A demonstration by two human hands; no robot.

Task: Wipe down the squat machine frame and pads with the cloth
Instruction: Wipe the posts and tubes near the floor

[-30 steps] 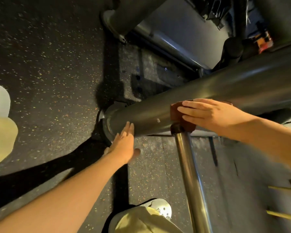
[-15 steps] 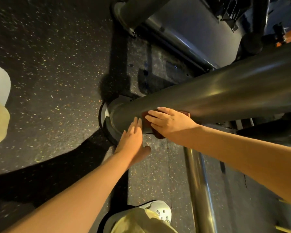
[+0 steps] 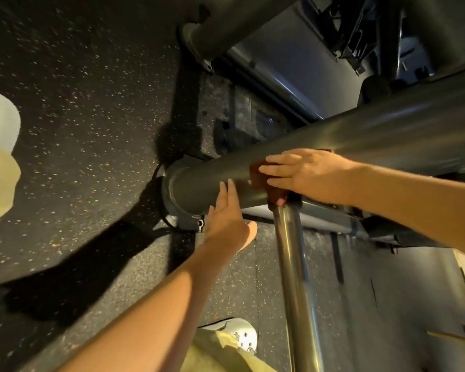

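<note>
On the thick grey frame tube (image 3: 360, 140), just above the chrome bar (image 3: 293, 264), the right hand (image 3: 306, 173) is pressing a reddish-brown cloth (image 3: 258, 175) flat, its fingers straight and slightly spread. The left hand (image 3: 226, 216) is resting against the tube near its floor end, fingers straight and together, thumb sticking out sideways

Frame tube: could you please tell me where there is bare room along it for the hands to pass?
Bare: the frame tube beyond the right hand toward the upper right, and a short stretch between the base collar and the left hand. Crowded: between the left hand and the cloth, where the chrome post joins underneath.
</note>
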